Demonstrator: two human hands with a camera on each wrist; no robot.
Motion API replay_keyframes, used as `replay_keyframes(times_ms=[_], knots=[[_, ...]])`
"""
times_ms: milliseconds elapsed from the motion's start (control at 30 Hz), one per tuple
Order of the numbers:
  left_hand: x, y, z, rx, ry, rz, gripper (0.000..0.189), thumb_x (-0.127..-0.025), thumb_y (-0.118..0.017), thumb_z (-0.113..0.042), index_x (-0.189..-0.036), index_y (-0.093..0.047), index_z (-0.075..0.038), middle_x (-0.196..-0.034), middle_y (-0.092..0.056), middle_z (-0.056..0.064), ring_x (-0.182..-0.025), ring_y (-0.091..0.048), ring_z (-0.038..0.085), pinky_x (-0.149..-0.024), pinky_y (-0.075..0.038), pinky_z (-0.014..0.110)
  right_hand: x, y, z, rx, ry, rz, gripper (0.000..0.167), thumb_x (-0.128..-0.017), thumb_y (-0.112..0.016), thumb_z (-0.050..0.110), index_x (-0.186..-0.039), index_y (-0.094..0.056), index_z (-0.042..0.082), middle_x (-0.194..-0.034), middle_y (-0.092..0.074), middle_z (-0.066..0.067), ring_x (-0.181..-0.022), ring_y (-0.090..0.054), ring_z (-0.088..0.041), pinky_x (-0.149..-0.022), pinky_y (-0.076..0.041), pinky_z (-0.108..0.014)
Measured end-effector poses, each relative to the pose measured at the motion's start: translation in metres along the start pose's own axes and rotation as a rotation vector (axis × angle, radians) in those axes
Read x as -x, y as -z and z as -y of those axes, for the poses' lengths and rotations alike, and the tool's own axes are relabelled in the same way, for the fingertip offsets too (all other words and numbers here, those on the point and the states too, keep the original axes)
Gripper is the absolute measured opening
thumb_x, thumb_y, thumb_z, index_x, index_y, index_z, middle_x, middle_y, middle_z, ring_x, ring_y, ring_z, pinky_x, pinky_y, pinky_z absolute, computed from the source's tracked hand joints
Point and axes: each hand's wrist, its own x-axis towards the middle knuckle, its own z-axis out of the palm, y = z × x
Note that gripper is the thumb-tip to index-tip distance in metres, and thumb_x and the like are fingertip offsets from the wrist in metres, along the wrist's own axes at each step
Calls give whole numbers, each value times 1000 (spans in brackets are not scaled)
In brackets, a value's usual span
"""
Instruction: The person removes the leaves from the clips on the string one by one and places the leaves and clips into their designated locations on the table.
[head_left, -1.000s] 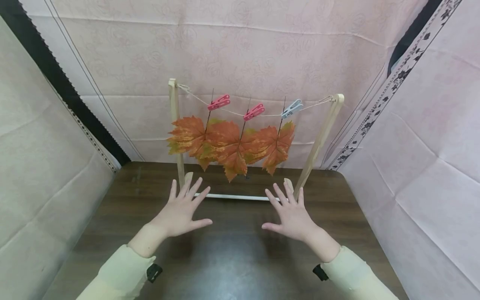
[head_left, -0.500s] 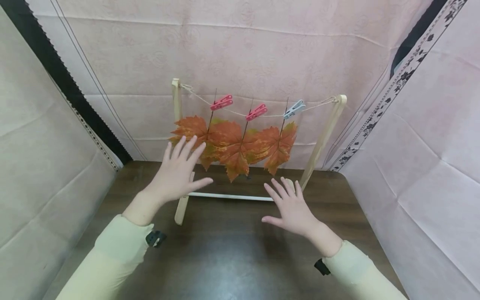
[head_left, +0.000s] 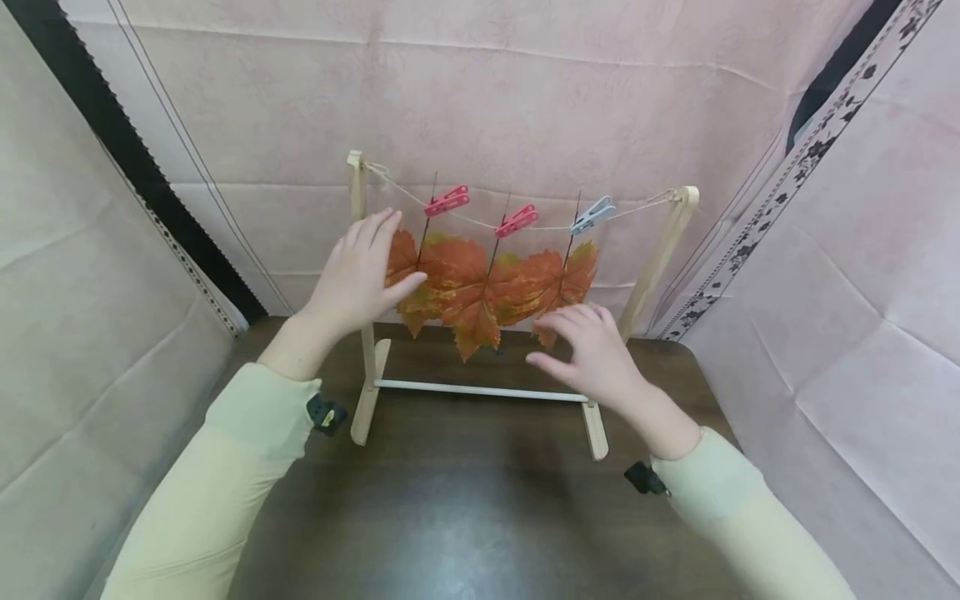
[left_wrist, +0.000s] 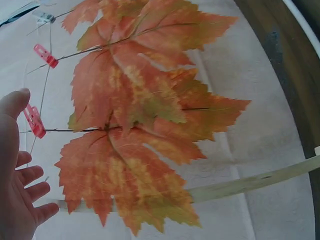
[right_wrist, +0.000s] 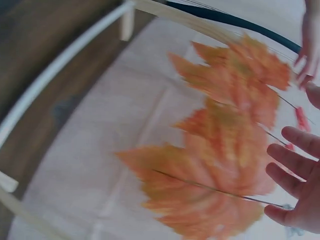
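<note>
Three orange maple leaves point(head_left: 471, 293) hang by their stems from a string point(head_left: 480, 222) tied between two wooden posts. A pink clothespin point(head_left: 447, 201) clips the left leaf, another pink clothespin point(head_left: 517, 220) the middle one, and a light blue clothespin point(head_left: 593, 215) the right one. My left hand point(head_left: 352, 271) is raised before the left leaf, fingers extended and thumb apart; in the left wrist view it is near the left pink clothespin point(left_wrist: 34, 121), holding nothing. Lower, my right hand point(head_left: 588, 350) is in front of the right leaf's lower tip, its fingers slightly bent around nothing.
The wooden stand has a left post point(head_left: 358, 196), a right post point(head_left: 656, 258) and a white crossbar point(head_left: 480, 389) low between its feet. It rests on a dark brown table point(head_left: 450, 500). Pale patterned cloth point(head_left: 525, 100) encloses the back and sides.
My left hand has risen from near the crossbar to the left leaf. The right hand has lifted a little, and its fingers have bent slightly. The leaves and clothespins stay on the string.
</note>
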Motion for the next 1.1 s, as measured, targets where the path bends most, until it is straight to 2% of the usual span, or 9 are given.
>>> replay_keyframes(times_ms=[133, 300, 467, 600, 767, 967, 1100], knots=[[-10, 4, -3, 32, 37, 17, 76, -90, -59, -41, -146, -25, -3, -148, -30, 18, -136, -29, 37, -110, -26, 52, -25, 24, 7, -59, -38, -15, 46, -81, -71, 39, -115, -63, 9, -113, -66, -8, -114, -50, -28, -105, -24, -51], [-16, 5, -7, 46, 73, 37, 71, -91, -57, -39, -145, -27, -4, -148, -32, 17, -136, -30, 35, -110, -28, 50, -56, 50, 18, -98, -42, -49, 48, -82, -70, 36, -121, -60, 8, -120, -63, -9, -115, -49, -28, -107, -22, -50], [-22, 3, -5, 86, 107, 68, 69, -92, -56, -36, -145, -27, -3, -148, -33, 17, -137, -29, 33, -111, -27, 48, -92, 65, 29, -82, -66, -30, 51, -83, -68, 40, -125, -58, 12, -127, -59, -5, -121, -46, -25, -108, -21, -50], [-30, -1, -2, 105, 133, 97, 66, -92, -55, -35, -144, -30, -2, -148, -33, 17, -138, -29, 33, -112, -25, 47, -119, 68, 35, -52, -79, 9, 57, -85, -65, 44, -131, -52, 14, -133, -55, -3, -127, -41, -24, -107, -21, -48], [-39, -7, -2, 100, 110, 107, 55, -94, -52, -29, -140, -38, -3, -144, -40, 16, -135, -34, 33, -111, -27, 46, -146, 65, 41, -20, -101, 61, 60, -87, -59, 48, -137, -45, 18, -141, -47, -1, -132, -36, -22, -108, -19, -48], [-42, -13, -4, 84, 106, 110, 45, -94, -51, -26, -132, -48, -3, -135, -51, 14, -127, -42, 33, -107, -29, 51, -166, 57, 43, -23, -129, 141, 63, -89, -56, 50, -141, -39, 18, -146, -41, 1, -136, -32, -20, -108, -17, -46], [-41, -14, -5, 78, 107, 109, 37, -93, -54, -26, -123, -56, -3, -121, -61, 14, -112, -53, 31, -99, -37, 49, -175, 52, 46, -21, -132, 204, 63, -90, -54, 47, -143, -36, 18, -148, -39, 1, -138, -31, -19, -108, -17, -47]])
